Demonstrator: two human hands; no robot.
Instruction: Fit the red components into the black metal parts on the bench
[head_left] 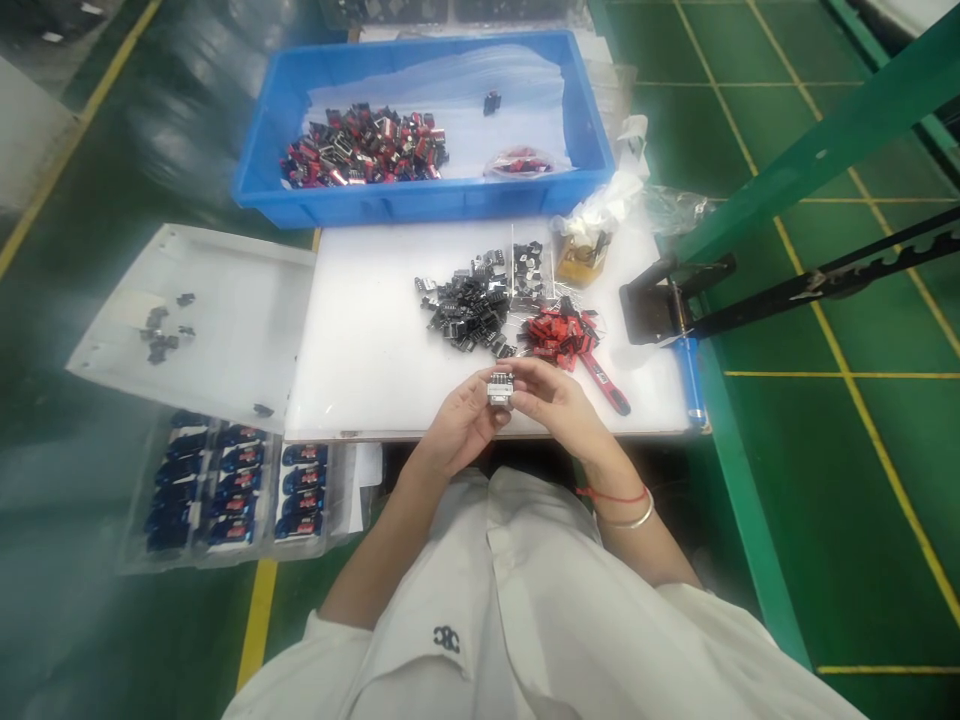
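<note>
Between my two hands, just above the near edge of the white worktable [360, 380], is a small silver-and-black block-shaped part [500, 390]. My left hand [459, 428] grips it from the left with thumb and fingers. From the right, my right hand [561, 400] is closed on the same part, fingers curled over its far side. Just beyond my fingers lies a pile of black parts [466, 308]. A heap of red parts [559, 332] sits beside it, close to my right hand. A red-and-black handled tool [606, 385], its exact kind unclear, points toward me.
A blue bin [420, 205] with red, black and silver pieces spans the far side. Near it stand a clear box of small parts [531, 268] and an amber container [581, 262]. Trays of blue pieces [240, 490] are at left; a green post [825, 130] rises at right.
</note>
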